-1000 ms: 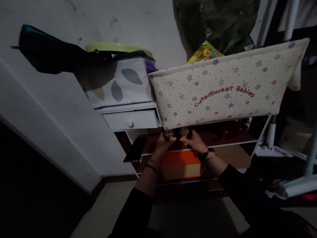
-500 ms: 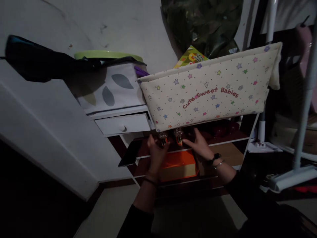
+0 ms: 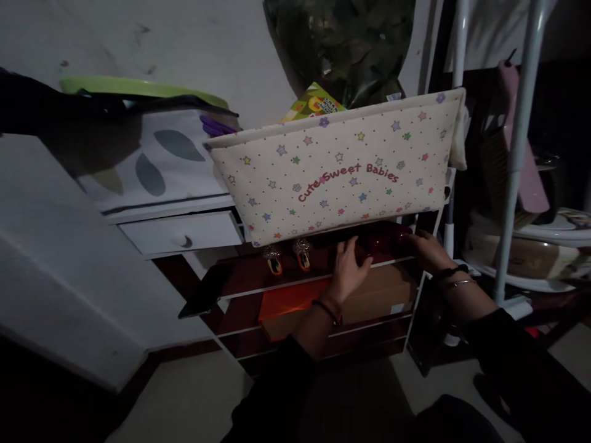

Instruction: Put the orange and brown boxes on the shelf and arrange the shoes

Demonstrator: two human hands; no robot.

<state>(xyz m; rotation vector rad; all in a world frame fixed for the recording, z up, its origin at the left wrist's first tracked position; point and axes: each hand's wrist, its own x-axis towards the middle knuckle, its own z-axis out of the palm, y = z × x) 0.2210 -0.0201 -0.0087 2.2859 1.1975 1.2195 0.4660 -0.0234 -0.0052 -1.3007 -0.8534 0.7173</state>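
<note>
A pair of dark red glossy shoes (image 3: pixel 381 241) sits on the upper shelf, dim and partly hidden under the overhanging basket. On their left side is my left hand (image 3: pixel 348 271), empty, its thumb and fingers apart. My right hand (image 3: pixel 427 251) reaches to their right end with fingers stretched out; whether it touches them I cannot tell. Farther left on the same shelf stand two shoes with glittery tops, one on the left (image 3: pixel 273 259) and one on the right (image 3: pixel 303 254).
A cream star-print fabric basket (image 3: pixel 341 178) overhangs the shelf. Below lie an orange box (image 3: pixel 290 301) and a brown cardboard box (image 3: pixel 381 292). At left, a black phone-like slab (image 3: pixel 203 295) juts out near a white drawer (image 3: pixel 184 237). Pale poles (image 3: pixel 517 154) stand at right.
Both hands have moved right, from around the glittery shoes to the two sides of the dark red shoes. The glittery shoes stay on the shelf. The view has shifted right.
</note>
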